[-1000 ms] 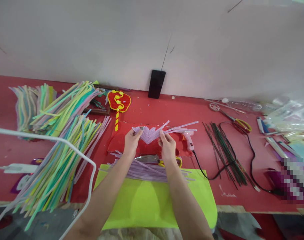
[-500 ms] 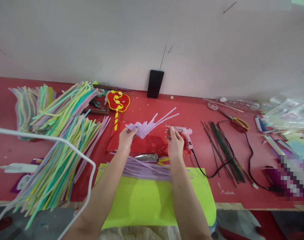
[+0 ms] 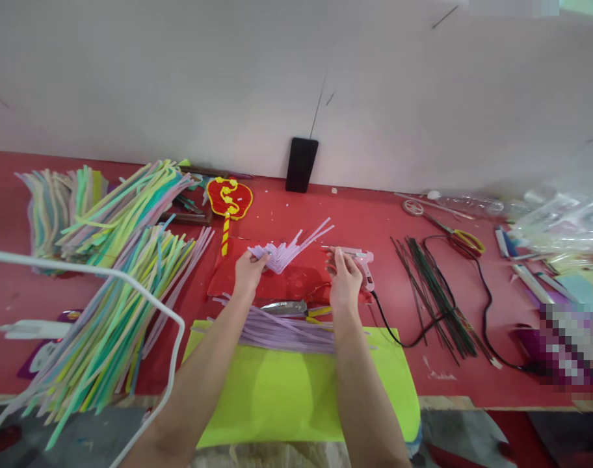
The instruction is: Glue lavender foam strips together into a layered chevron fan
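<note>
My left hand (image 3: 249, 274) pinches the left edge of a fan-shaped piece woven from lilac strips (image 3: 283, 250) and holds it just above a red felt sheet (image 3: 296, 281). My right hand (image 3: 344, 281) is off the piece. Its fingers are loosely spread and touch the nozzle end of a pink glue gun (image 3: 363, 262) lying on the red sheet. Between my wrists lie metal pliers with yellow handles (image 3: 296, 307) on a loose bundle of lilac strips (image 3: 284, 329).
A lime-green sheet (image 3: 296, 390) hangs over the red table's near edge. Piles of pastel strips (image 3: 116, 286) fill the left, with a white cable (image 3: 131, 286) looping over them. A red-and-yellow ornament (image 3: 229, 199), black phone (image 3: 301, 164), green wires (image 3: 430, 292) and scissors (image 3: 465, 240) lie behind.
My right hand let go of the lilac piece and moved right to the glue gun. My left hand kept the piece and turned it so its free ends point up and right.
</note>
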